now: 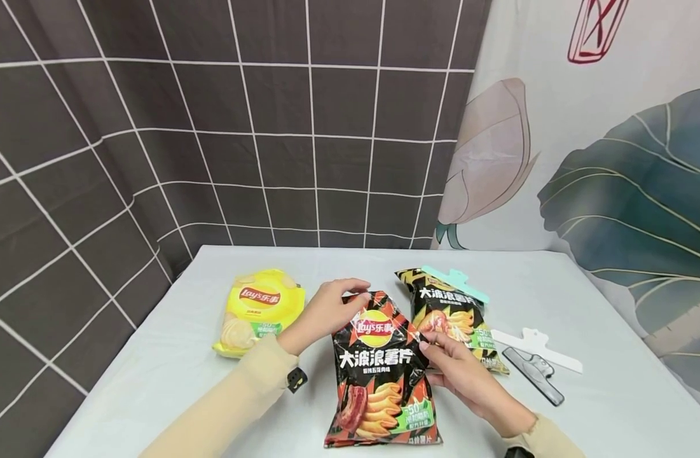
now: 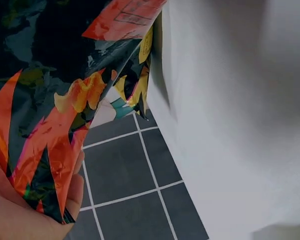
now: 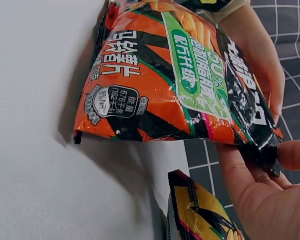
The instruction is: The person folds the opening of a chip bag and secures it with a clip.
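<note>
- While both hands are on it, the red-and-black chip bag [image 1: 378, 359] appears in the head view between the left hand [image 1: 325, 316] and the right hand [image 1: 466, 376], above the counter [image 1: 155, 388], its printed front turned to the camera.
- In this same view, the left fingers are at the upper left corner of the bag, and the right fingers are closed over its right edge.
- Also on the counter, a yellow chip bag [image 1: 264, 312] lies to the left, well apart from the held one. At the right is a black-and-gold chip bag [image 1: 449, 312] with a turquoise clip [image 1: 455, 283] across its top; the right hand hides part of its lower left side. Near it lie a white clip [image 1: 541, 352] and a dark grey clip [image 1: 534, 375].
- From the left wrist, one sees the bag's corner between the thumb and the bent fingers, a pinch with little gap. A red panel with a small printed box shows here, unlike in the head view.
- From the right wrist, the thumb and fingers pinch the bag's edge. Only this view makes readable the small nutrition label [image 3: 115, 101] near the bottom edge. Whether that edge touches the counter, I cannot tell.
</note>
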`<state>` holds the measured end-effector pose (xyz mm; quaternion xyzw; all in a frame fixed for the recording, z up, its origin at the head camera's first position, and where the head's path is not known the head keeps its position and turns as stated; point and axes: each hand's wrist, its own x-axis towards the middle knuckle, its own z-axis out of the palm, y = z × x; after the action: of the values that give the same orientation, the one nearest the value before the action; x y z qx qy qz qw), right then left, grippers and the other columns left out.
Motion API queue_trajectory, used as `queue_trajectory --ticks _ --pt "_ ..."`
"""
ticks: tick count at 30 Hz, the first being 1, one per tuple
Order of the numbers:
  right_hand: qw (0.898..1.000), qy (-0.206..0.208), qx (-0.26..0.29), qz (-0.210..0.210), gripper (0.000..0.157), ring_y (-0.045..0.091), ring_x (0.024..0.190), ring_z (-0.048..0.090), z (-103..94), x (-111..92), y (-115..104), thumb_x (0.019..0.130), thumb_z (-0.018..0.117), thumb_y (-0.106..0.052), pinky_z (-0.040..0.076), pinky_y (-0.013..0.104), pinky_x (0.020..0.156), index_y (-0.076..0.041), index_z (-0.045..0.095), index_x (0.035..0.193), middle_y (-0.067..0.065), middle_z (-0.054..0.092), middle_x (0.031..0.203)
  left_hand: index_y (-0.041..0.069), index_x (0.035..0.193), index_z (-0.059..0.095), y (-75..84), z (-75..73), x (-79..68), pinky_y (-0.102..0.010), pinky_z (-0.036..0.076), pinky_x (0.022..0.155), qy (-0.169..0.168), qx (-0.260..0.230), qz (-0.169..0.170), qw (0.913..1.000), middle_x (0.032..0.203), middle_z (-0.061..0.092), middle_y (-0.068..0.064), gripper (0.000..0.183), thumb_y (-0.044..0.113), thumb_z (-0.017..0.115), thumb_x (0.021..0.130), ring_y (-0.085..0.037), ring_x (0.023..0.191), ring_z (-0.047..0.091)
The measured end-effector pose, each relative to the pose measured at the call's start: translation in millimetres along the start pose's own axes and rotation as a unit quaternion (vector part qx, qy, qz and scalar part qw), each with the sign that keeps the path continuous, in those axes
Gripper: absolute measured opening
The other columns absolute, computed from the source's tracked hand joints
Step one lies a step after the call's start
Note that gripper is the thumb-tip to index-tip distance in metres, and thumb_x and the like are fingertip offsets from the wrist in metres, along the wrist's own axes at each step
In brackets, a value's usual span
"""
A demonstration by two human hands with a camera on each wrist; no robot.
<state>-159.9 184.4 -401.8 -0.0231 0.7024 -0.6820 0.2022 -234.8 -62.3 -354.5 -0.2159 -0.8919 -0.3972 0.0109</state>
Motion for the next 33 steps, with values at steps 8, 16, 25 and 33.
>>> queue_trajectory --ticks 8,16,25,33 --pt "1.000 -0.008 -0.006 -0.007 0.050 0.014 0.098 0.065 2.5 -2.9 0.1 0.100 0.050 -0.029 0.056 0.029 0.081 0.005 0.039 0.135 0.006 0.061 0.118 0.019 0.118 0.069 3.7 4.0 3.2 -0.035 0.050 0.087 -0.031 0.019 0.019 0.9992 0.113 0.070 0.001 0.031 0.036 0.060 0.093 -0.013 0.098 0.064" --pt "1.000 0.008 -0.024 -0.013 0.050 0.013 0.095 0.063 3.7 -4.3 2.2 0.099 0.051 -0.028 0.055 0.027 0.076 0.007 0.039 0.133 0.004 0.063 0.113 0.015 0.110 0.070 12.8 1.7 2.9 -0.033 0.051 0.082 -0.041 0.041 0.058 0.9966 0.103 0.072 0.000 0.024 0.030 0.061 0.094 -0.010 0.085 0.062" --pt "0.998 0.028 -0.044 -0.024 0.043 0.007 0.085 0.062 6.0 -4.2 5.4 0.099 0.053 -0.025 0.055 0.024 0.071 0.007 0.043 0.126 -0.003 0.062 0.091 0.017 0.093 0.070 18.2 2.3 3.7 -0.025 0.046 0.070 -0.028 0.049 0.070 0.9959 0.085 0.070 0.004 0.010 0.023 0.062 0.092 -0.007 0.070 0.055" --pt "0.997 0.050 -0.050 -0.035 0.035 0.005 0.079 0.060 9.3 -4.4 5.6 0.097 0.055 -0.021 0.055 0.024 0.071 0.007 0.048 0.117 -0.007 0.050 0.075 0.017 0.090 0.070 15.3 4.6 4.6 -0.027 0.047 0.075 -0.020 0.036 0.067 0.9969 0.088 0.071 0.004 0.009 0.023 0.063 0.092 -0.007 0.076 0.058"
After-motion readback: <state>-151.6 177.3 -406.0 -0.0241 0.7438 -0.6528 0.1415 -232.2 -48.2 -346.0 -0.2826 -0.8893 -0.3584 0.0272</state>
